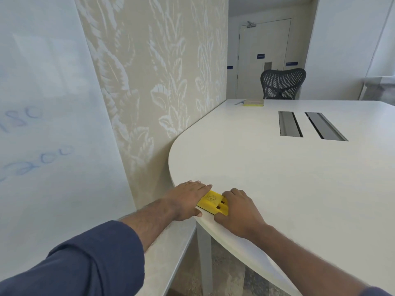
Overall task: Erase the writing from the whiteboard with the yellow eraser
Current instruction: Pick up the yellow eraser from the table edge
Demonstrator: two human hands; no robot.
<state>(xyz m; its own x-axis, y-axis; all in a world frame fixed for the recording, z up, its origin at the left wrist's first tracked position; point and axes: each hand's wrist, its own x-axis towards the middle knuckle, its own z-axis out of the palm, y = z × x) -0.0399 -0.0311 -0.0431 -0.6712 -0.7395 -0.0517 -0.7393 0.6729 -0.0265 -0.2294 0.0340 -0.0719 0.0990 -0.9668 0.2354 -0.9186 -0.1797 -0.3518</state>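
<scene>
The yellow eraser [212, 201] lies on the near rounded edge of the white table [277, 178]. My left hand [188, 199] rests flat against its left side, fingers stretched out and thumb under the table edge. My right hand [237, 208] is curled over the eraser's right end, fingers on top and thumb at the near side. The whiteboard [49, 124] fills the left of the view, with faint blue writing [32, 144] low on its left part.
A patterned beige wall panel [154, 82] stands between whiteboard and table. Two cable slots [310, 127] are set in the tabletop. A yellow pad [253, 102] lies at the far end, before a black mesh chair [282, 84]. A low ledge [171, 253] runs below the whiteboard.
</scene>
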